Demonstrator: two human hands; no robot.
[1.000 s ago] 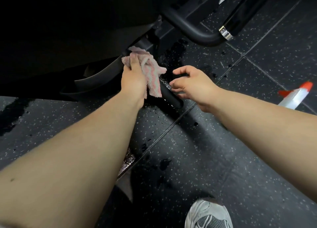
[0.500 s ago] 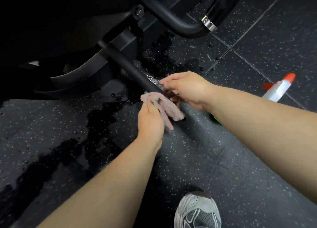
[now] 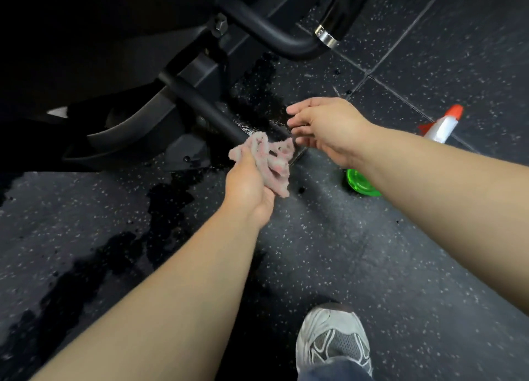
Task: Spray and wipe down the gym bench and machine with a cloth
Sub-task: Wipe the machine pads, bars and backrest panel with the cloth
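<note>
In the middle of the frame the left hand (image 3: pixel 246 180) grips the crumpled pink fluffy cloth (image 3: pixel 270 163) at the low end of the gym machine's black round metal bar (image 3: pixel 206 111). The right hand (image 3: pixel 326 128) hangs just up and right of the cloth, fingers loose and apart, holding nothing. To wipe well, I think the cloth should wrap round the bar and slide toward the upper left, so the shiny wet drops come off every side. The white spray bottle with the orange top (image 3: pixel 442 124) waits at the right edge on the dark speckled floor (image 3: pixel 372 251).
</note>
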